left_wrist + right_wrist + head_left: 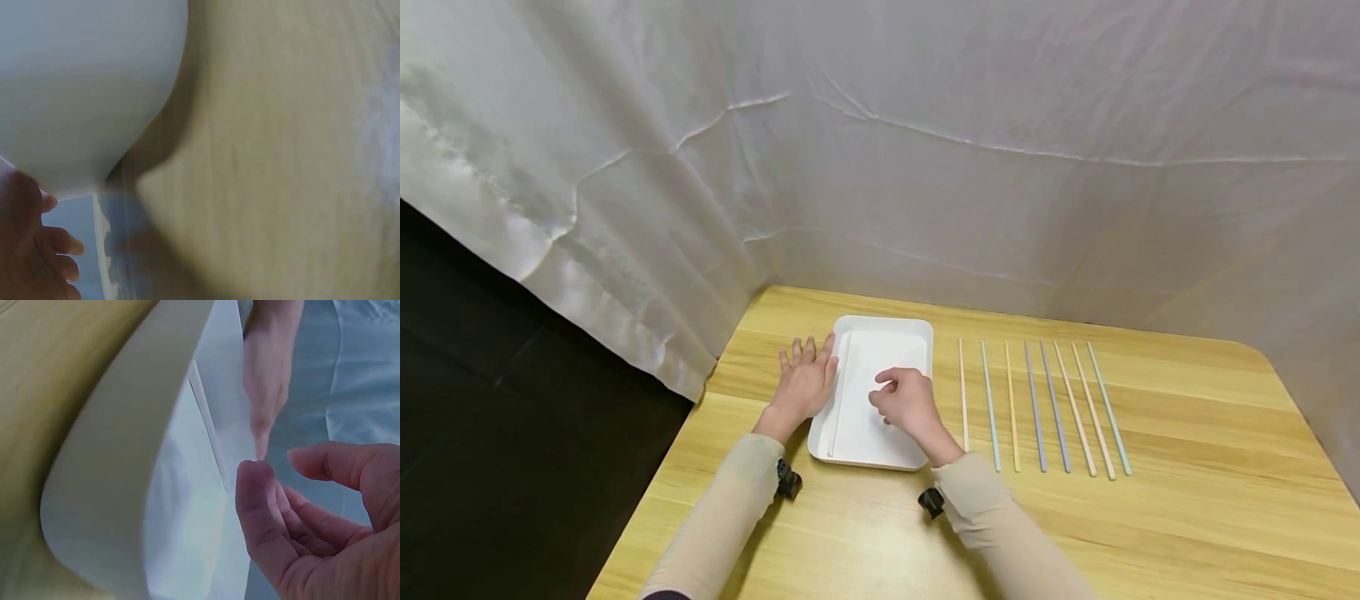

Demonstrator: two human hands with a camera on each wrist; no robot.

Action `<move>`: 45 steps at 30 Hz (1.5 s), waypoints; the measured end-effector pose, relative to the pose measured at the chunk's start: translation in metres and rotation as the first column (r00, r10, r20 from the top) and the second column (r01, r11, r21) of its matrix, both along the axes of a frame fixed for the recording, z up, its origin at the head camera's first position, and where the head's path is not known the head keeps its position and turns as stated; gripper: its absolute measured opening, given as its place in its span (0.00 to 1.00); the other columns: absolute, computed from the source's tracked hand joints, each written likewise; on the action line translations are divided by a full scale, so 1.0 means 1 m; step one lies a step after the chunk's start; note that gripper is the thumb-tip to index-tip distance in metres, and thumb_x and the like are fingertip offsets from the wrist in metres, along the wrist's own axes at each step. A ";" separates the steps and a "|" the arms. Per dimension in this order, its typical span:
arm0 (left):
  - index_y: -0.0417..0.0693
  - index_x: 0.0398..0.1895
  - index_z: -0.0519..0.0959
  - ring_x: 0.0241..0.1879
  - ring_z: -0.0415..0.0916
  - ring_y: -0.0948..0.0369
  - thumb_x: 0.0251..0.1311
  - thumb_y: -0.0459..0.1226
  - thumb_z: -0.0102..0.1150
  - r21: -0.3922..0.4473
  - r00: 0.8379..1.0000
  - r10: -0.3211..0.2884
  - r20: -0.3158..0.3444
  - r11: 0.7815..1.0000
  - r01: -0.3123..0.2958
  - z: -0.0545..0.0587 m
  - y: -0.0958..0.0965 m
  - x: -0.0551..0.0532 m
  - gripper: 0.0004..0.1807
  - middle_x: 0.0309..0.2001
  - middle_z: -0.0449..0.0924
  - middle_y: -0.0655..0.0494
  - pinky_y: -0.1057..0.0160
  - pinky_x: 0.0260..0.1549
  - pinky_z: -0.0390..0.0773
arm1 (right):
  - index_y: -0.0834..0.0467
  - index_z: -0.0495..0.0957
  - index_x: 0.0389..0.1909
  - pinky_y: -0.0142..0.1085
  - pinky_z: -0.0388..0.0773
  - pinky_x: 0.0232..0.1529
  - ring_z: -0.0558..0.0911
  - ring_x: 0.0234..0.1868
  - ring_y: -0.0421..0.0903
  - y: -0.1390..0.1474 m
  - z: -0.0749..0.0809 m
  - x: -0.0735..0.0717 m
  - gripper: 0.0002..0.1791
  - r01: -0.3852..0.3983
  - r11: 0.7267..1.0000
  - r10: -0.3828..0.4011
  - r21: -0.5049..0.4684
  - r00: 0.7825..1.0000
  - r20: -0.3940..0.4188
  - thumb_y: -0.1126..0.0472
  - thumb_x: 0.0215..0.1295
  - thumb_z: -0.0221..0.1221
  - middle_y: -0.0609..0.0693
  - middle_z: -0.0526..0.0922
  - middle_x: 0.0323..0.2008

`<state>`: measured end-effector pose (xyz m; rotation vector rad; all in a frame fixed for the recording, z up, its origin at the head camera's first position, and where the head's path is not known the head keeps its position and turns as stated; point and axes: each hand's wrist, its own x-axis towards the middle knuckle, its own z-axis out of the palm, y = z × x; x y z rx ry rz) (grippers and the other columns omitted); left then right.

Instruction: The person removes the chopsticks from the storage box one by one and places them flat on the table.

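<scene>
A shallow white tray (887, 400) lies on the left part of the table. Inside it, along the left wall, lies one pale chopstick (840, 392), which shows in the right wrist view (209, 434) too. With fingers spread, my left hand (805, 383) rests at the tray's left rim. My right hand (910, 404) hovers over the tray's right half, fingers loosely bent and nothing between them; the right wrist view shows thumb and index fingertip apart. In the left wrist view the left hand (28, 244) shows only partly, beside the tray's outer wall (94, 87).
To the right of the tray several pastel chopsticks lie side by side: a pink one (963, 396), a mint one (991, 408), a yellow one (1012, 408), a purple one (1035, 408) and others. A pale curtain (962, 208) hangs behind the wooden table (1210, 433).
</scene>
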<state>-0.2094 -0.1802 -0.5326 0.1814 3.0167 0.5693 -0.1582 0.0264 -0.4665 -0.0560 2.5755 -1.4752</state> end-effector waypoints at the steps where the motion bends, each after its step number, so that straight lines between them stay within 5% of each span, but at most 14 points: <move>1: 0.53 0.87 0.48 0.83 0.37 0.30 0.85 0.52 0.26 0.004 1.000 0.002 0.001 1.000 -0.002 0.000 0.000 0.000 0.33 0.82 0.49 0.28 0.26 0.78 0.35 | 0.69 0.85 0.52 0.31 0.79 0.21 0.88 0.21 0.51 -0.003 -0.002 -0.001 0.17 -0.003 1.000 0.003 0.003 1.000 0.003 0.67 0.63 0.66 0.55 0.89 0.29; 13: 0.53 0.87 0.50 0.83 0.41 0.30 0.85 0.52 0.27 -0.010 1.000 0.001 -0.026 1.000 -0.001 0.000 0.001 0.000 0.33 0.81 0.52 0.27 0.26 0.78 0.38 | 0.68 0.85 0.50 0.30 0.79 0.23 0.88 0.19 0.51 -0.036 -0.021 0.006 0.16 -0.043 0.999 0.041 0.011 0.994 0.098 0.67 0.62 0.67 0.53 0.89 0.26; 23: 0.53 0.87 0.50 0.83 0.40 0.30 0.85 0.52 0.27 -0.007 1.000 -0.002 -0.025 1.000 0.002 0.000 0.001 0.000 0.33 0.81 0.52 0.28 0.26 0.78 0.38 | 0.70 0.85 0.46 0.26 0.78 0.23 0.76 0.08 0.35 -0.049 -0.040 0.011 0.13 -0.037 0.999 0.036 0.012 0.995 0.096 0.69 0.61 0.67 0.52 0.86 0.18; 33: 0.52 0.87 0.50 0.82 0.41 0.30 0.85 0.52 0.27 -0.007 0.999 -0.009 -0.031 1.000 0.009 0.001 0.000 0.000 0.33 0.81 0.52 0.27 0.26 0.78 0.38 | 0.71 0.84 0.44 0.28 0.77 0.13 0.80 0.08 0.40 -0.060 -0.048 0.010 0.13 -0.004 1.000 0.006 -0.017 0.992 0.124 0.70 0.59 0.69 0.53 0.86 0.20; 39: 0.52 0.87 0.50 0.82 0.43 0.29 0.85 0.51 0.27 -0.010 0.999 -0.015 -0.038 1.000 0.015 0.000 0.000 -0.001 0.33 0.81 0.53 0.27 0.25 0.78 0.39 | 0.69 0.82 0.40 0.29 0.76 0.12 0.81 0.08 0.44 -0.064 -0.051 0.009 0.15 -0.005 1.000 0.004 0.010 0.996 0.092 0.66 0.54 0.75 0.55 0.83 0.16; 45: 0.52 0.87 0.51 0.82 0.44 0.29 0.85 0.51 0.27 -0.012 0.999 -0.015 -0.038 1.000 0.014 0.000 0.000 -0.001 0.33 0.81 0.54 0.27 0.25 0.78 0.40 | 0.67 0.79 0.36 0.29 0.73 0.09 0.72 0.04 0.36 -0.068 -0.055 0.009 0.18 0.000 1.000 -0.001 0.022 0.999 0.040 0.66 0.52 0.78 0.60 0.82 0.20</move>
